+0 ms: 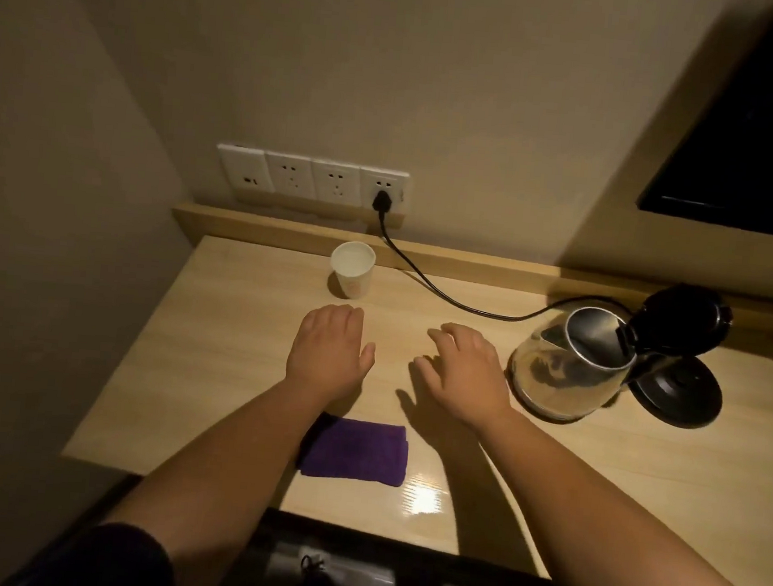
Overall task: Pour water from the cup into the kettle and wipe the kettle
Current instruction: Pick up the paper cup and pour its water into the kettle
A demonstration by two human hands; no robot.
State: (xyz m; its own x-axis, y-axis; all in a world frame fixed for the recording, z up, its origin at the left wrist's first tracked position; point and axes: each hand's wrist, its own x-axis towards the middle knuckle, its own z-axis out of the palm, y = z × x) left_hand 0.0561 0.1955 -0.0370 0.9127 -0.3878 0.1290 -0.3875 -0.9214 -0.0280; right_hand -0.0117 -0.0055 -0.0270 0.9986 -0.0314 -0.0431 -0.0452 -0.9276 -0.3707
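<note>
A white paper cup [353, 269] with water in it stands at the back of the wooden desk [211, 347], just beyond my left hand [331, 346]. A glass kettle [567, 364] with its black lid flipped open sits to the right, off its black base [679, 395]. My right hand [462, 369] hovers palm down just left of the kettle. Both hands are empty with fingers loosely spread over the desk. A folded purple cloth [356, 451] lies near the front edge, partly under my left forearm.
A black cord [428, 280] runs from the base to a wall socket strip [313, 179] behind the cup. A raised wooden ledge lines the back of the desk. A dark screen [758, 138] hangs at the upper right. The wall closes the left side.
</note>
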